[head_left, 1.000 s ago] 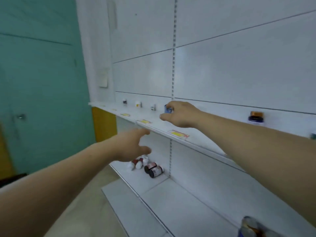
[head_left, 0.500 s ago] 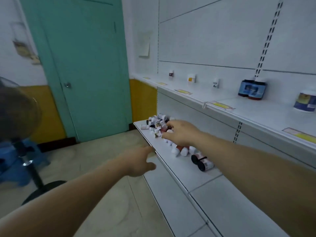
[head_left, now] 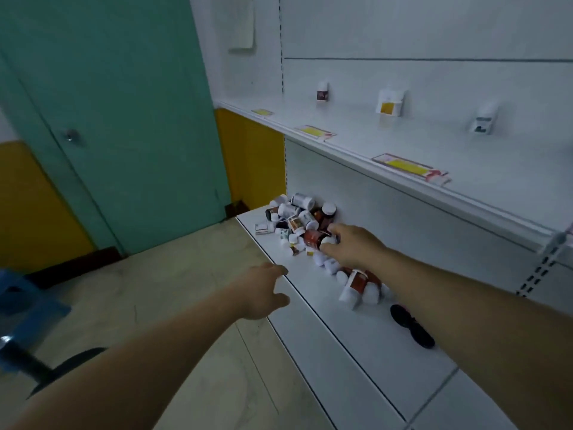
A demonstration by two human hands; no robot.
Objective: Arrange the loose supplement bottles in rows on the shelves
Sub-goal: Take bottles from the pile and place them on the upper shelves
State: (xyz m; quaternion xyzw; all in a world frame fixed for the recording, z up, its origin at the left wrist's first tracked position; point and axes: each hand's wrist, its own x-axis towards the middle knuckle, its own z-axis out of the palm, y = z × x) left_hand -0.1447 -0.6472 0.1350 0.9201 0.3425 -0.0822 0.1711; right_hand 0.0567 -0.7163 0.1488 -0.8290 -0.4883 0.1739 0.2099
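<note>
The right hand [head_left: 352, 247] reaches into a heap of loose supplement bottles [head_left: 296, 217] lying every which way at the far left end of the lower shelf [head_left: 356, 355], against the back panel. Its index finger and thumb curl around the white-capped end of a dark red bottle [head_left: 313, 238] at the near side of the heap. More toppled bottles [head_left: 356, 285] lie just beside and under the right forearm, and a black-capped bottle [head_left: 410, 328] lies nearer, partly hidden by the arm.

The left hand [head_left: 263, 290] hovers at the lower shelf's front edge, fingers loosely bent, holding nothing.

On the upper shelf [head_left: 465, 156] three small bottles [head_left: 389, 102] stand well apart along the back, with yellow price labels [head_left: 409, 167] on the front edge. A teal door [head_left: 124, 119] stands to the left.
</note>
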